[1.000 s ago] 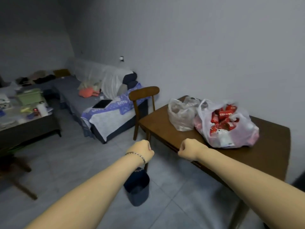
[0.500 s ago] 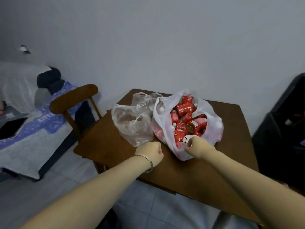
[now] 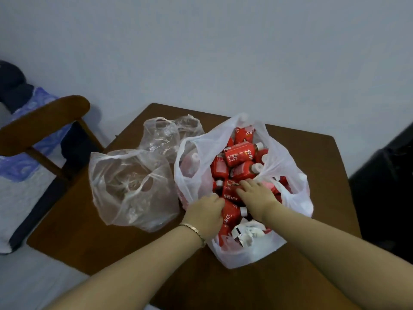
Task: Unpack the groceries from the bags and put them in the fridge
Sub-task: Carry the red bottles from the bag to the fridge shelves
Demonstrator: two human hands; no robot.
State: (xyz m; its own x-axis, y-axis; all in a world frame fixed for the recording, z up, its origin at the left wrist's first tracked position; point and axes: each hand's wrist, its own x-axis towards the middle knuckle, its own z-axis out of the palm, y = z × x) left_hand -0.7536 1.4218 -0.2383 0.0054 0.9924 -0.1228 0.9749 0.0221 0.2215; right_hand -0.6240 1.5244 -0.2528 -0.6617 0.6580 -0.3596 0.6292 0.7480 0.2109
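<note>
Illumination: dim, diffuse, with a cool blue-grey cast throughout; no source is seen.
Shadows: soft and faint, laid on the table (image 3: 312, 157) under the clear bag (image 3: 131, 186) and the white bag (image 3: 288, 168).
Glare: a pale sheen is noted on the clear bag's creases only.
Exposure: the dark mass (image 3: 386, 198) at the right edge is rendered nearly black, its detail lost.
Sharpness: mild softness overall; print on the red bottles (image 3: 240, 156) is only partly legible.
Distortion: the table edges are bowed, and the chair back (image 3: 42, 121) is stretched near the left margin.
</note>
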